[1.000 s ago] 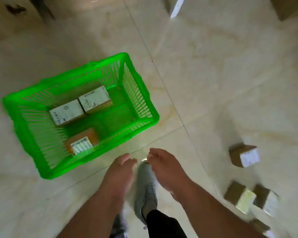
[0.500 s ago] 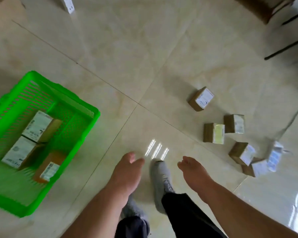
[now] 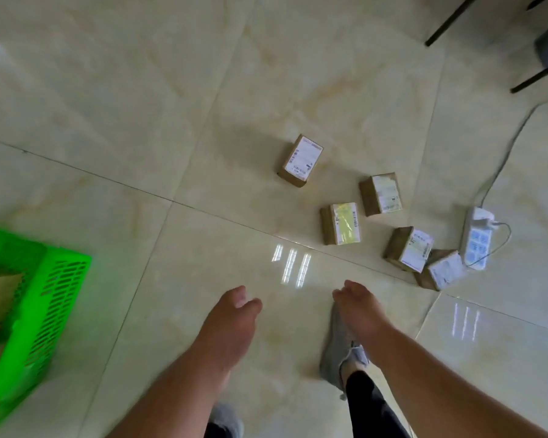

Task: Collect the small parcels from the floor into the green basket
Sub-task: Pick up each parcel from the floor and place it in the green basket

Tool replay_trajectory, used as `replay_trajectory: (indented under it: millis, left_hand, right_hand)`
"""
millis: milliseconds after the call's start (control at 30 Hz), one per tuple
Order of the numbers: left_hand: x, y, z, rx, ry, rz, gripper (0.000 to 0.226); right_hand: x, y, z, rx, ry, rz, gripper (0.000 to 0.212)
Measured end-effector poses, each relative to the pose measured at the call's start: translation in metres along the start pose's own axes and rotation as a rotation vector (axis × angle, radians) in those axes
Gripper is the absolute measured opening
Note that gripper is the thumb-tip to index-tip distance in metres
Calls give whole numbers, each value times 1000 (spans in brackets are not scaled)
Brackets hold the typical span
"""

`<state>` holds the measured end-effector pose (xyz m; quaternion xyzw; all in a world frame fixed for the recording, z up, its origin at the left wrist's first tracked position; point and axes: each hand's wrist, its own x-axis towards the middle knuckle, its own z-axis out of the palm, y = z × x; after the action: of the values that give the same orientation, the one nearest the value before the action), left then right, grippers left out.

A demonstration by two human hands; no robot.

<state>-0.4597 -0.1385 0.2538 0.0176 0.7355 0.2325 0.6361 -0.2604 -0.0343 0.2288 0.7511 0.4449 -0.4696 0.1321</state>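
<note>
Five parcels [image 3: 341,223] lie right of centre, both hands [image 3: 234,317] apparently empty with fingers loosely together; reaching the lower-right pair risks snagging the power strip [image 3: 475,238] cord.

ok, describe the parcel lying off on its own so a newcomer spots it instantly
Start at the five-parcel cluster on the tile floor, right of the green basket. The lone parcel lies farthest up-left. Unlike its neighbours, it touches nothing and carries a plain white label.

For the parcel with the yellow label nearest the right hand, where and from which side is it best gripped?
Probably from above, across the two long brown side walls of the yellow-labelled parcel. It lies flat, label up, apart from its neighbours, so both sides look free. The empty right hand is closest and can reach forward and down.
</note>
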Motion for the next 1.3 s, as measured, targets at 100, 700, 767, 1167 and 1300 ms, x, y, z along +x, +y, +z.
replay_trajectory:
  millis: [100,700,767,1167,1300]
  left_hand:
    - [9,27,58,14,-2,-16,84]
    - [225,68,292,127,81,21,57]
    - [255,68,304,140,110,41,43]
    - [249,64,297,62,49,117,44]
    - [188,72,263,-15,103,110,36]
  right_hand:
    - [40,15,-44,52,-42,3,41]
    - [305,55,-113,34,-122,-103,7]
    - [335,59,-94,31,-137,-135,32]
    - [308,33,-94,20,-245,-261,35]
    - [246,3,-103,-60,-274,-309,27]
